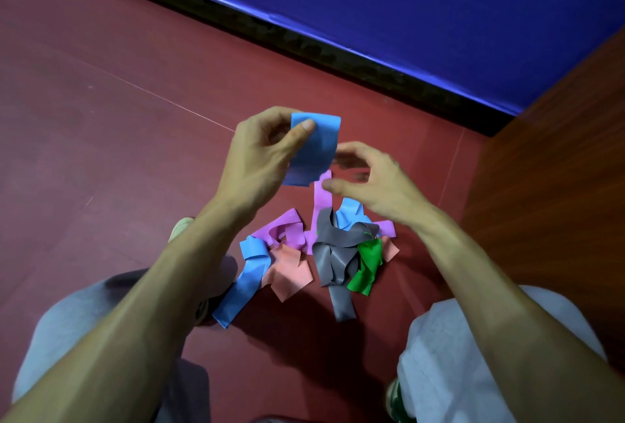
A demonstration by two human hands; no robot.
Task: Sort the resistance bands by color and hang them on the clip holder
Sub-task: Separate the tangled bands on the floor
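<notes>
Now, the pile of bands [324, 253] lies on the floor [135, 118] at six o'clock. Beyond, the left hand [267, 148] pinches a blue band [313, 152] by its top; the right hand [368, 179], loose and empty (blurred), should take the dangling end and pull it flat.

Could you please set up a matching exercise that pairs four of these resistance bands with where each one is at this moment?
Things:
1. lifted blue band
2. grey band
3. green band
4. salmon band

Places:
A. right side of the pile on the floor, against the grey band
B. left part of the pile, between the long blue band and the grey band
C. pinched in the left hand, above the pile
D. middle of the pile

Pairs: 1-C, 2-D, 3-A, 4-B.
</notes>
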